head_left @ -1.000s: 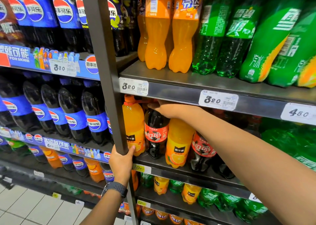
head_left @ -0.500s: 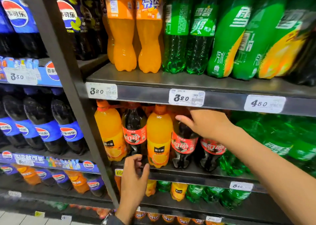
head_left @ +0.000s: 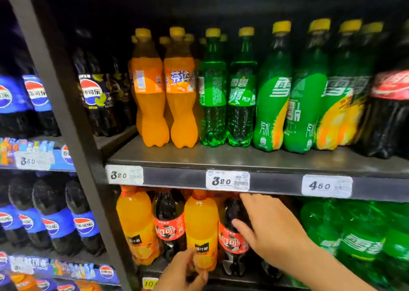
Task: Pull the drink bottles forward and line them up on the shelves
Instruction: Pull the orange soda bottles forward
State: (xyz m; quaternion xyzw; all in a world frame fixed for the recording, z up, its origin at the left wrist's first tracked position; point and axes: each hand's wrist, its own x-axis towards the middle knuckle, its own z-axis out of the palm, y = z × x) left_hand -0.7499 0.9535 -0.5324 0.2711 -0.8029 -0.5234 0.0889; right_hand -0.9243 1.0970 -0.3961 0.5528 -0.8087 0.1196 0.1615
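the right hand [head_left: 272, 231] reaches in at four o'clock, onto the lower shelf [head_left: 243, 280]. its thumb lies across the front and its fingers curl over the shoulder of a cola bottle [head_left: 229, 244], which stands upright near the shelf's front. just at that bottle's nine o'clock stands an orange juice bottle [head_left: 200, 222]. the left hand [head_left: 181, 273], blurred at six o'clock, touches its base, and i can't tell whether it grips.
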